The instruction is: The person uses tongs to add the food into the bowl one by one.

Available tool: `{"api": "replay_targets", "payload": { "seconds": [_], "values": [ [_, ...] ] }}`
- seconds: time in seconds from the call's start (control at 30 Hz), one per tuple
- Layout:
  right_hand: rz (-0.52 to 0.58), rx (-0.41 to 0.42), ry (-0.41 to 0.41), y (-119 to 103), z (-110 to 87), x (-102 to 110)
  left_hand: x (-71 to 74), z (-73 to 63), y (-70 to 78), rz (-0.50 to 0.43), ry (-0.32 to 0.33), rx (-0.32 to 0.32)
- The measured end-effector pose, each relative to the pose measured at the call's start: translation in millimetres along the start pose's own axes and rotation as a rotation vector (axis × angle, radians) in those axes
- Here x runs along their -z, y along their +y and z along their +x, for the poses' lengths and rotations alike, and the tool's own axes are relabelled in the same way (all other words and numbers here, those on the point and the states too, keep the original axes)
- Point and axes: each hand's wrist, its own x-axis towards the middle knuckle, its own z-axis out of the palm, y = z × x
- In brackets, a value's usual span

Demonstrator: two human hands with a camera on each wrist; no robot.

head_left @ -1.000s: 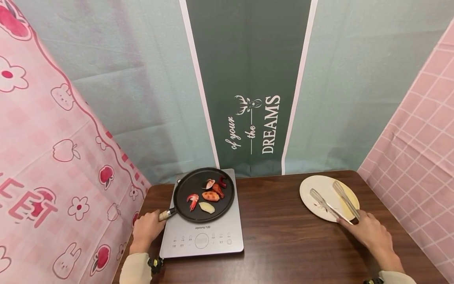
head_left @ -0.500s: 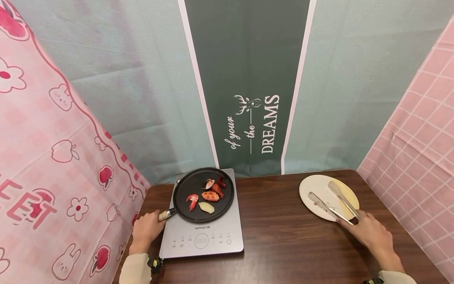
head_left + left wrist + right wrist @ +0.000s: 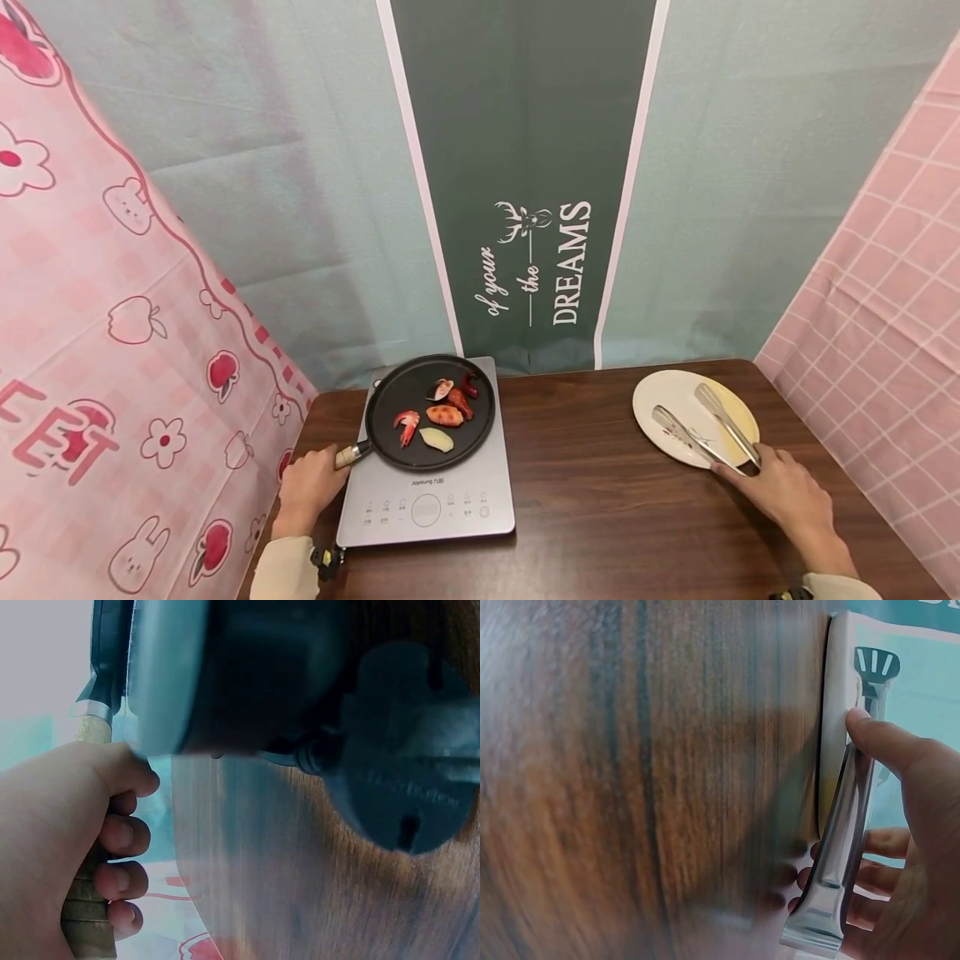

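On the left, my left hand point(image 3: 311, 485) grips the wooden handle point(image 3: 90, 919) of a round black frying pan point(image 3: 390, 400), with fingers curled round it in the left wrist view. The pan holds a red shrimp point(image 3: 407, 427), a pale oval piece point(image 3: 437, 439), a browned chicken wing point(image 3: 445, 415) and several darker pieces behind it. My right hand point(image 3: 787, 496) holds metal tongs point(image 3: 727, 425) near their hinge end, thumb along one arm in the right wrist view. Their slotted tips stand apart over a white plate point(image 3: 648, 392) with a yellow side; nothing is between them.
Under the pan lies a silver induction cooker point(image 3: 495, 492) with touch controls at its front. The brown wooden table point(image 3: 585, 467) stretches between cooker and plate. Behind it hangs a green curtain point(image 3: 525, 125); pink cloths point(image 3: 150, 333) close off both sides.
The tongs' tips have shifted slightly left over the plate, then stayed put. My left hand, the pan and the food hold their places.
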Motion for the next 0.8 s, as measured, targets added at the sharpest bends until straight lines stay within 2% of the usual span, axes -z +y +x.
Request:
{"api": "replay_targets", "payload": {
  "seconds": [0.3,0.5,0.67,0.8],
  "values": [
    [-0.012,0.006,-0.025,4,-1.7,6,6.0,1.6,5.5,-0.012,-0.029,-0.021],
    [-0.019,0.058,0.082,6,-2.9,13,13.0,6.4,12.1,-0.065,-0.079,-0.048],
    [-0.011,0.117,0.172,-8,6.5,22,23.8,12.1,19.7,-0.067,-0.049,-0.106],
    [0.007,0.176,0.191,-25,21.4,34,32.1,20.9,24.8,-0.051,0.011,-0.155]
  ]
}}
